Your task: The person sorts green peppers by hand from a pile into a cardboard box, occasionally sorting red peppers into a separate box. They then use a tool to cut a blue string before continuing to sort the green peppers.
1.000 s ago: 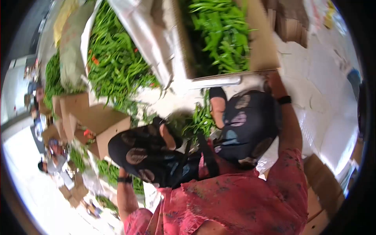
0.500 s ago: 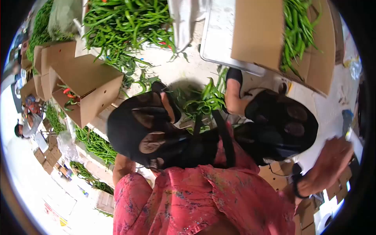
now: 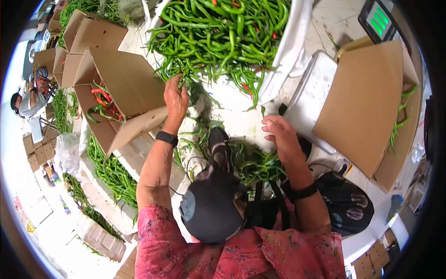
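A heap of long green chili peppers (image 3: 223,42), with a few red ones mixed in, lies in a white sack (image 3: 295,44) in front of me. My left hand (image 3: 176,100) is at the near left edge of this heap. Its fingers are stretched out by the peppers, and I see nothing held in them. My right hand (image 3: 282,136) hovers in front of my knees with fingers bent and apart, holding nothing. Below it, on the floor between my feet, are loose green peppers (image 3: 260,165) and leaves.
An open cardboard box (image 3: 130,76) with red and green peppers stands left. Another cardboard box (image 3: 362,102) sits at right on a white platform (image 3: 313,88), near a lit scale display (image 3: 378,21). More peppers (image 3: 109,172) lie at left; a seated person (image 3: 32,102) is beyond.
My right hand has come from the far right into the middle. My left hand, hidden before, is now at the pepper heap. The view has shifted, bringing the heap nearer the centre.
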Demonstrator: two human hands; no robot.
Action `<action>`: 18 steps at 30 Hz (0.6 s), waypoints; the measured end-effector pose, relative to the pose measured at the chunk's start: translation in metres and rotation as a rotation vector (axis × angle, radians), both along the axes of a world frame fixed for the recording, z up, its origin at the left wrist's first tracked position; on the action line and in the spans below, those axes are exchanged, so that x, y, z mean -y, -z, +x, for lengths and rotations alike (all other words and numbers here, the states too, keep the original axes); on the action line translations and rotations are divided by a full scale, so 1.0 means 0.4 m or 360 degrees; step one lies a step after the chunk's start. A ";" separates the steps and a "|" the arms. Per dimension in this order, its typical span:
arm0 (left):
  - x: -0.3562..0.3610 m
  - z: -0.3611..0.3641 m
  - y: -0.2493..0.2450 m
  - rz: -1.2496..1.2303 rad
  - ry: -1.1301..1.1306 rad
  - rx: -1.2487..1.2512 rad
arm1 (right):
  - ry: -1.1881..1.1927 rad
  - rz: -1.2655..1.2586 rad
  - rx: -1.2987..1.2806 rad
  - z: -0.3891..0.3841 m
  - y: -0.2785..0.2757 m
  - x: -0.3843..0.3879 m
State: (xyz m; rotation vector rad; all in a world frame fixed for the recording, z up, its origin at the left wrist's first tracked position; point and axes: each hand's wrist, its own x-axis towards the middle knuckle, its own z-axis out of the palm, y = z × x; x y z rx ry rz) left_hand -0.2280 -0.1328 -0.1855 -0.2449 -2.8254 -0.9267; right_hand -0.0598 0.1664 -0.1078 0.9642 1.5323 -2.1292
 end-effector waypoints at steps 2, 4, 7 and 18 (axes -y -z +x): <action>-0.048 -0.078 -0.059 0.0025 0.0014 -0.0226 | -0.0003 0.0048 -0.0027 -0.056 0.046 0.019; -0.064 -0.153 -0.102 -0.0374 0.0009 -0.0623 | -0.0043 0.0133 -0.0005 -0.115 0.059 0.033; 0.018 -0.257 0.026 -0.0429 -0.0384 -0.0100 | -0.0180 0.0458 -0.0031 -0.176 0.100 0.048; -0.072 -0.357 0.168 0.1765 -0.0908 0.0935 | -0.0413 0.0319 -0.0004 -0.229 0.209 0.112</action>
